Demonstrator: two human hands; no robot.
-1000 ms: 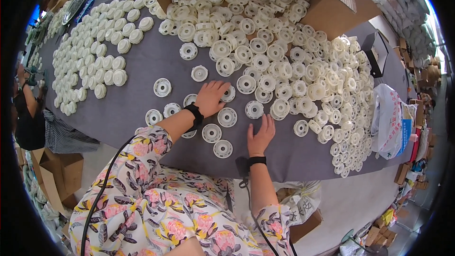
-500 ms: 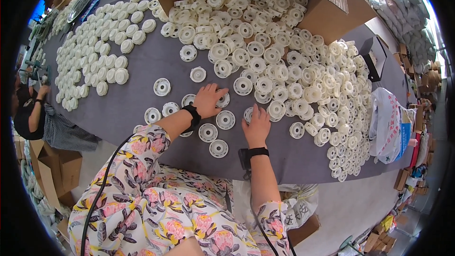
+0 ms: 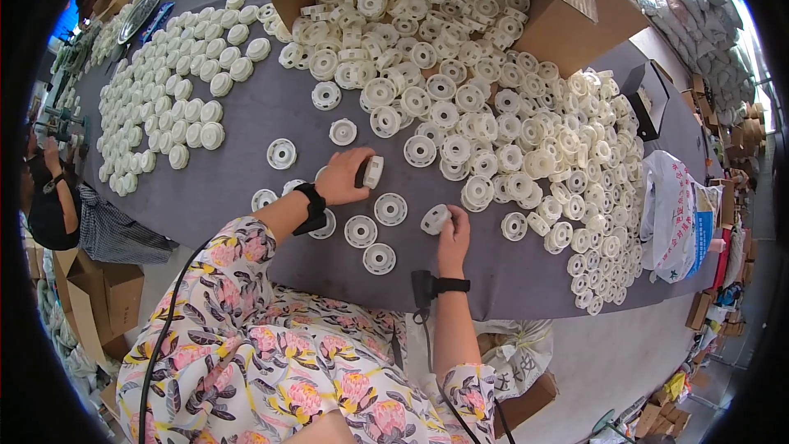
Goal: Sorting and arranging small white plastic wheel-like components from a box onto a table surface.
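My left hand (image 3: 341, 178) grips a white plastic ring-shaped part (image 3: 373, 171), tipped up on its edge above the grey cloth. Closed on a second such part (image 3: 435, 219), also tilted, is my right hand (image 3: 454, 238). Between and below the hands lie several flat round parts with dark centre holes, among them one part (image 3: 390, 209) and another (image 3: 379, 258). Beyond my left hand rests a single part (image 3: 343, 131) with a notched rim. My left forearm and wrist partly cover a few more.
A cardboard box (image 3: 567, 41) on its side spills a large heap of white rings (image 3: 526, 140) over the grey table (image 3: 246, 123). Rows of capped white pieces (image 3: 177, 107) stand at left. A plastic bag (image 3: 670, 214) lies at right; another person (image 3: 57, 189) works at far left.
Both hands have picked up a round part each and tilted it on edge. My left hand has drawn slightly left; my right hand has turned and come slightly nearer me.
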